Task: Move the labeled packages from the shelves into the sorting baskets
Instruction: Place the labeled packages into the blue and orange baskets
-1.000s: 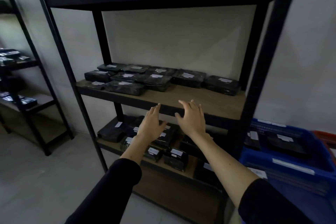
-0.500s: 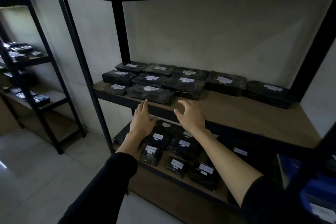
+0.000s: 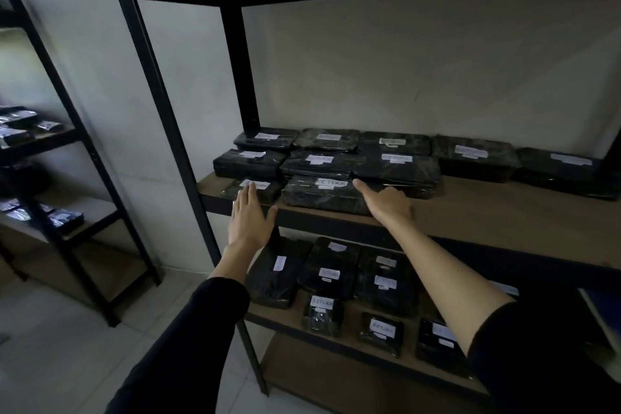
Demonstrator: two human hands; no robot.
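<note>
Left hand [image 3: 250, 218], fingers straight, reaches a small package [image 3: 255, 188]; right hand [image 3: 386, 203], open, touches the "RETURN" package [image 3: 322, 195]; neither grips.

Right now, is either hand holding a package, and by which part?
Nothing is held. Both the left hand and right hand reach open toward the front packages.

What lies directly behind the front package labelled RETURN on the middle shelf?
Behind the RETURN package sit two more rows of black wrapped packages, each bearing a white label. Their lower fronts are hidden by it.
</note>
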